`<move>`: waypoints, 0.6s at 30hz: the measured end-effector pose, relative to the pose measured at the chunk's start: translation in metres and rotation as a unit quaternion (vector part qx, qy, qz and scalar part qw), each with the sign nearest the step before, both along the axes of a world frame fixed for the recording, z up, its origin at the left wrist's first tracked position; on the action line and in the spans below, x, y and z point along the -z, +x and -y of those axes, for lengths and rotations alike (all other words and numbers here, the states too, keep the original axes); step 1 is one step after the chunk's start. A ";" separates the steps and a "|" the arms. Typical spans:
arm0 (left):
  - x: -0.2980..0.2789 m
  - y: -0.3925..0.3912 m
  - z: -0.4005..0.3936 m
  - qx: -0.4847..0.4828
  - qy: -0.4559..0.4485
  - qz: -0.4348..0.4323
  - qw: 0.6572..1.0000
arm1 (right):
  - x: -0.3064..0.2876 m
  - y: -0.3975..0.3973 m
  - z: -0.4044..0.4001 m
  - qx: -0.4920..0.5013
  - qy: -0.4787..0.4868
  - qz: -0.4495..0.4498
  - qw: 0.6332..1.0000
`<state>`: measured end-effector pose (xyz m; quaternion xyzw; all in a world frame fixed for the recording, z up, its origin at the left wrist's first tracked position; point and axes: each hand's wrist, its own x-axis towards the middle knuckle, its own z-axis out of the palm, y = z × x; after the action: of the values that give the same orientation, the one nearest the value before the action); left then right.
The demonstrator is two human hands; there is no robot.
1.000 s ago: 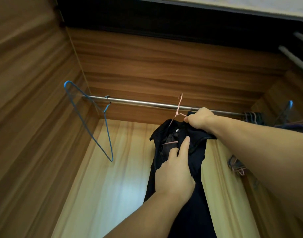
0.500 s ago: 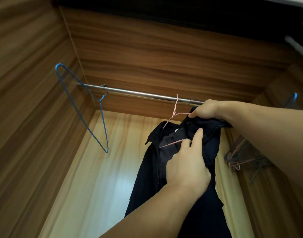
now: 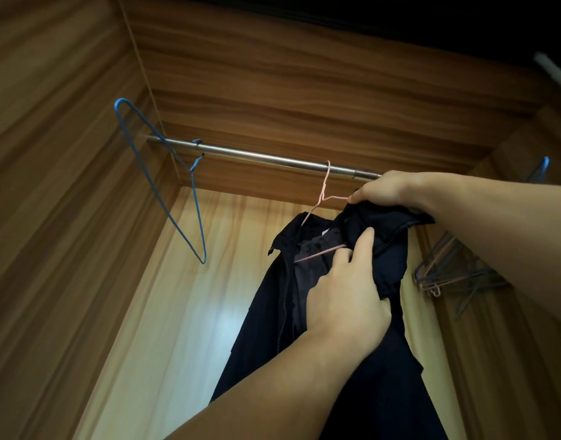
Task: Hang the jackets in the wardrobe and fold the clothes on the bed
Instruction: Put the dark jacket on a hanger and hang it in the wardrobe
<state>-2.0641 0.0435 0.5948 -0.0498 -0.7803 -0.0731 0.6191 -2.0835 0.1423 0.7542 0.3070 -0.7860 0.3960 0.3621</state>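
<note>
**Jacket going onto the rail**

The dark jacket hangs at centre frame on a pink wire hanger whose hook sits over the metal rail. The right hand, at 2 o'clock of the jacket, pinches the collar and hanger shoulder; the left hand curls its fingers into the front fabric, thumb raised. The step looks like seating the shoulders; next, both hands likely let go. The wardrobe also holds an empty blue hanger at 10 o'clock and spare hangers at 3 o'clock.
</note>
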 end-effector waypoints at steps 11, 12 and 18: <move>0.051 0.018 0.014 0.101 0.052 0.017 0.993 | 0.062 0.004 -0.006 -0.080 -0.151 -0.004 0.985; 0.057 0.021 0.017 0.106 0.055 0.026 0.992 | 0.069 0.006 -0.005 -0.091 -0.164 -0.005 0.982; 0.103 0.031 0.034 0.199 0.112 0.085 0.970 | 0.141 0.005 -0.006 -0.157 -0.258 0.009 0.953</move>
<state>-2.0333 0.0097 0.4920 -0.1278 -0.7911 -0.2856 0.5256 -2.0782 0.1484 0.6136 0.3192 -0.6023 0.6400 0.3546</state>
